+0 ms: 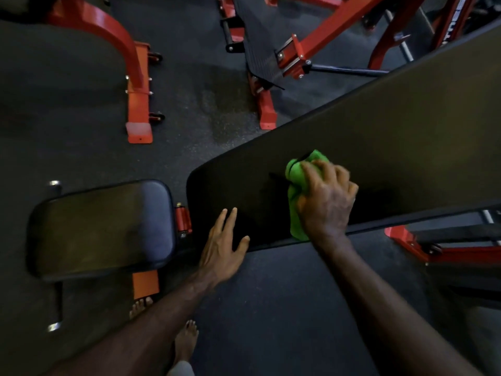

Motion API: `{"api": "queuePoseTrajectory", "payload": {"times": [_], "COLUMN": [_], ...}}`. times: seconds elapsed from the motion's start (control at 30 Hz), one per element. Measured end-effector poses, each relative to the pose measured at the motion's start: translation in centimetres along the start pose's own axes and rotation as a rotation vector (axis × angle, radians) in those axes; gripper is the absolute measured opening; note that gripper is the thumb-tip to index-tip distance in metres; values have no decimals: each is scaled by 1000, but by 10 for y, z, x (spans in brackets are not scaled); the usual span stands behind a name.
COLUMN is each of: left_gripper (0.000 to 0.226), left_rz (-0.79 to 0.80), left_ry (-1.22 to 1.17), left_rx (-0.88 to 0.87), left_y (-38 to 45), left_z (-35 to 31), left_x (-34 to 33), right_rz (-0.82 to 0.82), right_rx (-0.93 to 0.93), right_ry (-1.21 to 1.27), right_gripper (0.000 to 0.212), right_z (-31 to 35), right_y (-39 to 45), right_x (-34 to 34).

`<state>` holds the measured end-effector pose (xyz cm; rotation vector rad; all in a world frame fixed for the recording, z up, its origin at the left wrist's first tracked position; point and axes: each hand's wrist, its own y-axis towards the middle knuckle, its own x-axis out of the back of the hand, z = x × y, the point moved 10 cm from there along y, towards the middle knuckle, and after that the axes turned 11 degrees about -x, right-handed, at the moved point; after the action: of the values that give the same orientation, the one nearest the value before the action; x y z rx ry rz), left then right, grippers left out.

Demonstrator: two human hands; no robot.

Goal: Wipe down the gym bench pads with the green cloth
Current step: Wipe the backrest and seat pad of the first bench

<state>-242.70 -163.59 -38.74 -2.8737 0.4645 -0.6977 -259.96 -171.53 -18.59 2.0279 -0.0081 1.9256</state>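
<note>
Green cloth [299, 185]: bunched on the long black back pad [379, 147], near its lower edge.
Right hand [326, 200]: fingers curled over the cloth, gripping it.
Left hand [222, 248]: flat, fingers straight, resting on the pad's corner.
Seat pad [100, 229]: just left, apart.

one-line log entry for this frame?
right hand: grips cloth on back pad | left hand: flat on pad edge | seat pad: untouched

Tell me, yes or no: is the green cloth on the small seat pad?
No, the right hand presses the green cloth on the long back pad.
</note>
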Motion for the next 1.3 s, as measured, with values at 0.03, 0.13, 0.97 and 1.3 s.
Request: {"api": "queuePoseTrajectory", "payload": {"times": [0.03,0.13,0.97,1.3], "left_gripper": [78,79,70,57], "left_rz": [-2,-9,-291,-475], "left_ry": [-5,14,78,186], "left_rx": [3,33,339,346], "left_y": [-2,-12,-135,-156], "left_z": [5,25,207,251], "left_x": [2,14,184,233], "right_rz": [10,143,629,546], "right_rx": [-42,87,-116,-157], "right_ry": [0,-42,526,553], "right_gripper": [52,58,53,60], "right_z": [7,56,217,233], "right_y": [5,-30,-224,-235], "right_x": [-8,-51,-195,-214]}}
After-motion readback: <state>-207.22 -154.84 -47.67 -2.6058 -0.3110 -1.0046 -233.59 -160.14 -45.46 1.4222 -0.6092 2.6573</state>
